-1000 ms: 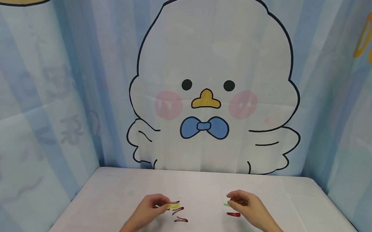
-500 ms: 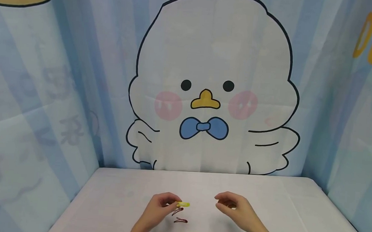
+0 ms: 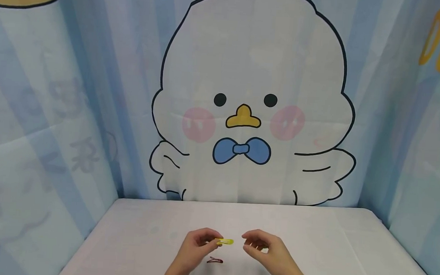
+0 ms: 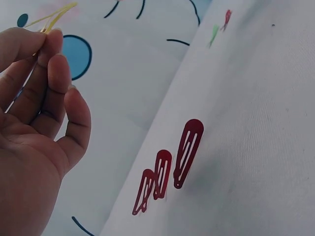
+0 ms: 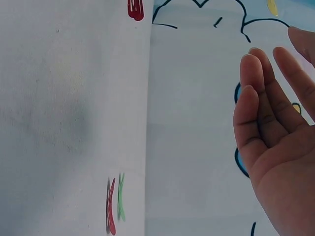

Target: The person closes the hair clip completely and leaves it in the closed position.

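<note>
Holding a yellow hair clip [image 3: 226, 241] in the air above a pale bench [image 3: 313, 227], a person's left hand [image 3: 200, 245] pinches one end between thumb and fingertip, so the rounded end points toward the right hand [image 3: 269, 252]. That right hand holds nothing; its fingers curve loosely, thumb well apart from them, near the clip but not touching it.

From where I stand, the yellow clip looks thin, very light and springy, its two parts splayed into a narrow V. I judge it stiff but bendable, perhaps a little slippery if its coating is smooth. The flat rounded end seems the surest place to take hold; squeezing the middle might make it snap over.

Three dark red clips [image 4: 163, 174] lie in a row on the bench, on the left hand's side. On the right hand's side, a green clip [image 5: 121, 196] lies beside a red clip [image 5: 112, 211]. I see no container; these clips rest directly on the bench.
</note>
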### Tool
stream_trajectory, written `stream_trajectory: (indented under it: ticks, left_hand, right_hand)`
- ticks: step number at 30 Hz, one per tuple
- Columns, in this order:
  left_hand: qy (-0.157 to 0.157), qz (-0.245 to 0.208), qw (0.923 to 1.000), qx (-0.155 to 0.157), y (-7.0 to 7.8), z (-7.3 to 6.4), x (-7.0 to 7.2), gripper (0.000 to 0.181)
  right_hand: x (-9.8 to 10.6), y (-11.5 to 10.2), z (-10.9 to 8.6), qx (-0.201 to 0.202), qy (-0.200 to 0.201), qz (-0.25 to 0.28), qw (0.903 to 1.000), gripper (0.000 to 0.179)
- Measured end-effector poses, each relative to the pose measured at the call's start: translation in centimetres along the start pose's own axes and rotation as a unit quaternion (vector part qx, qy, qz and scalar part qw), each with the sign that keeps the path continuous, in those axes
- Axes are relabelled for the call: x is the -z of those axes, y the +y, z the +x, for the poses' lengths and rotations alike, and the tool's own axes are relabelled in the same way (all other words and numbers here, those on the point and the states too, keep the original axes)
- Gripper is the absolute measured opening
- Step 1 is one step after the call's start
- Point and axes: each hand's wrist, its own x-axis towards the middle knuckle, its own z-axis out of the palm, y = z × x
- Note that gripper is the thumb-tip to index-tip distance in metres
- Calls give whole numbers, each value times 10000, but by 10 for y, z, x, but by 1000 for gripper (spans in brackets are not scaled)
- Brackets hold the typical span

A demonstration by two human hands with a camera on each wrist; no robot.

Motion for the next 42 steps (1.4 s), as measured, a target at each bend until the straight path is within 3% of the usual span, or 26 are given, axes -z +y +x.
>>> stream_trajectory:
  ticks: [15,25,35,42]
  left_hand:
    - [-140,-106,9997,-143,5,0,-11,17]
    - [-392,-121,9990,-161,8,-1,-17,17]
    - [-198,-289,9994,83,8,-2,-18,24]
    - [70,-260,9995,135,4,-2,-22,22]
  right_hand:
    - [-13,-5,1,225,-54,151,9996,18]
    - [-18,-3,1,557,298,378,9973,10]
    - [-19,-4,0,470,605,346,9965,8]
    - [-24,-2,-2,716,806,328,9936,6]
